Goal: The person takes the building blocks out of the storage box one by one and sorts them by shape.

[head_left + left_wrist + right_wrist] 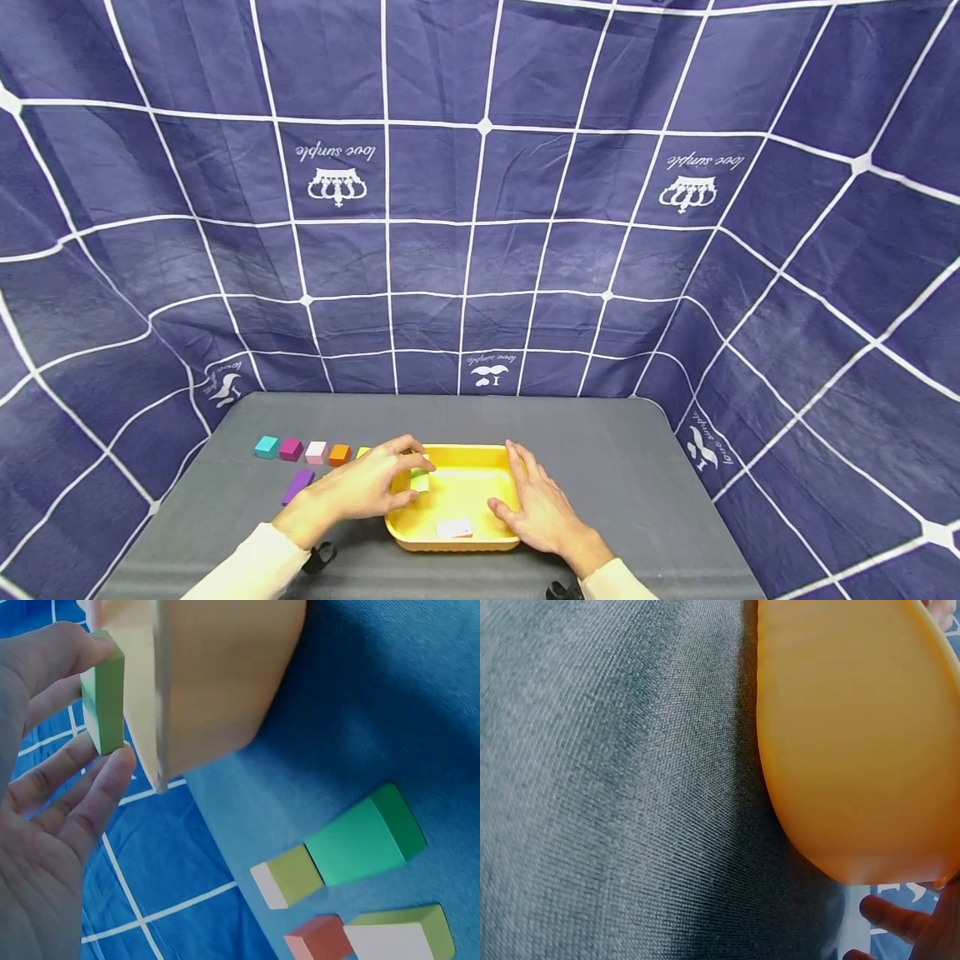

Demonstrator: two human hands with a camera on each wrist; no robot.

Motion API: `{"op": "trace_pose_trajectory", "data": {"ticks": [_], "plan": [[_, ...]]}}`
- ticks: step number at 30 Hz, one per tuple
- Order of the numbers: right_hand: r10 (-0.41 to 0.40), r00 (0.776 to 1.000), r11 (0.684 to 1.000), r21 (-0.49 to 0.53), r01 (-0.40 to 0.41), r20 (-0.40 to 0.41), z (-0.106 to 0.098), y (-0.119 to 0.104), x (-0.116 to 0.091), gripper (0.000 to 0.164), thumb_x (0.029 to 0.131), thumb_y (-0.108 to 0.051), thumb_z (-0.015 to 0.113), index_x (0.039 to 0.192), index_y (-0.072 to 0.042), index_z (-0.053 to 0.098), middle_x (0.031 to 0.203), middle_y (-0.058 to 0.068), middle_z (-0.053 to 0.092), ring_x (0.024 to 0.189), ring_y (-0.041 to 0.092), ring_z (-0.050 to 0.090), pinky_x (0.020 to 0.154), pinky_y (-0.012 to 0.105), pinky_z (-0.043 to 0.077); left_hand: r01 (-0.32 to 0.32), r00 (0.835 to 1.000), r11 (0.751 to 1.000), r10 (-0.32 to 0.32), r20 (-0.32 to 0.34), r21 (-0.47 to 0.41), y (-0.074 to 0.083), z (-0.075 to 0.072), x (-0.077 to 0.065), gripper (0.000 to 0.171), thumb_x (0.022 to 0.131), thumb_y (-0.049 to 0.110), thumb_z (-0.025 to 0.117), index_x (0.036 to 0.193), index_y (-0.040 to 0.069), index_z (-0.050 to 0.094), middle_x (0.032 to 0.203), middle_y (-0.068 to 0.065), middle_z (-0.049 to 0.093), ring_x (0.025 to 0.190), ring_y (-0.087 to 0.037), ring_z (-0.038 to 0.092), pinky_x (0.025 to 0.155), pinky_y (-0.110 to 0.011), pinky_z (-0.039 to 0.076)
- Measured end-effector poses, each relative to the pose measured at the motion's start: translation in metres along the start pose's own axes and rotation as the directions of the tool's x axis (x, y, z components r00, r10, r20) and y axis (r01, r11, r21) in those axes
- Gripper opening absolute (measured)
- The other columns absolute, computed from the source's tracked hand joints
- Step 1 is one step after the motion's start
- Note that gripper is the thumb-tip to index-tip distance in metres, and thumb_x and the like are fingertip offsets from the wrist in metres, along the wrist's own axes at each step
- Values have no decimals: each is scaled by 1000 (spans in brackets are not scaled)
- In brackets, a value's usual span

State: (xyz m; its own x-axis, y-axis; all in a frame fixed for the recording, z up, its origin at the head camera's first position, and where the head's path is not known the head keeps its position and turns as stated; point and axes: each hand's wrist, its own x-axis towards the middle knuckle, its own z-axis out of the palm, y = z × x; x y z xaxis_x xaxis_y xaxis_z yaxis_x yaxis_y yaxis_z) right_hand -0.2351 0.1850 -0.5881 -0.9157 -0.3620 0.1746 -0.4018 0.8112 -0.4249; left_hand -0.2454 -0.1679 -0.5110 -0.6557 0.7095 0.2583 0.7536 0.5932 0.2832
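Note:
My left hand (358, 483) pinches a light green block (111, 697) between thumb and fingertips. It holds the block over the left side of a yellow tray (401, 542). My right hand (542, 508) lies along the tray's right rim, fingers stretched forward and thumb over the inside. Inside the tray, near its front wall, lies a flat whitish piece (453, 528). The right wrist view shows the tray's outer wall (855, 750) standing on the grey cloth, with fingers at its far end.
A row of small blocks runs left of the tray: teal (266, 447), magenta (291, 450), pink (317, 452) and orange (340, 454). A purple block (297, 486) lies in front. Beside the tray are a green block (356, 844) and a red block (319, 937). A blue curtain (480, 275) surrounds the table.

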Motion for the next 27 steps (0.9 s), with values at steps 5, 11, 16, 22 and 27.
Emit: {"op": "trace_pose_trajectory", "data": {"ticks": [5,11,16,22,27], "plan": [[4,1000,1000,0,-4,-6,-2,-2,0,102,106,-59,74,183,-8,31,182,13,44,151,41,63,112,68,60,5,1000,1000,-5,-29,21,-5,-2,-9,34,101,16,91,134,22,82,135,0,69,115,-18,74,96,-35,67],[4,1000,1000,0,-4,2,-3,-3,0,102,106,-59,74,183,-8,32,181,13,44,148,39,64,111,68,60,-21,995,999,26,-97,49,-9,-4,-20,36,97,11,90,132,20,82,132,-1,71,114,-19,76,97,-39,69],[7,1000,1000,10,-7,17,-2,-3,0,102,106,-59,73,184,-8,31,182,12,43,151,39,62,113,69,58,-16,991,999,20,-129,30,-13,-8,-30,37,96,8,91,131,15,83,131,-1,72,115,-19,76,98,-39,69],[12,1000,1000,8,-12,5,-1,-1,1,101,106,-57,75,183,-8,33,182,12,44,149,39,63,113,68,59,13,989,1000,-9,-151,23,-19,-13,-42,38,96,10,93,132,17,83,130,-1,72,109,-17,76,91,-33,68],[10,1000,1000,9,-10,4,-1,-2,2,101,106,-56,75,183,-8,32,182,12,44,149,40,63,113,68,59,35,983,998,-25,-181,55,-26,-16,-54,40,94,11,95,132,16,83,130,-2,73,109,-18,77,92,-39,70]]}}
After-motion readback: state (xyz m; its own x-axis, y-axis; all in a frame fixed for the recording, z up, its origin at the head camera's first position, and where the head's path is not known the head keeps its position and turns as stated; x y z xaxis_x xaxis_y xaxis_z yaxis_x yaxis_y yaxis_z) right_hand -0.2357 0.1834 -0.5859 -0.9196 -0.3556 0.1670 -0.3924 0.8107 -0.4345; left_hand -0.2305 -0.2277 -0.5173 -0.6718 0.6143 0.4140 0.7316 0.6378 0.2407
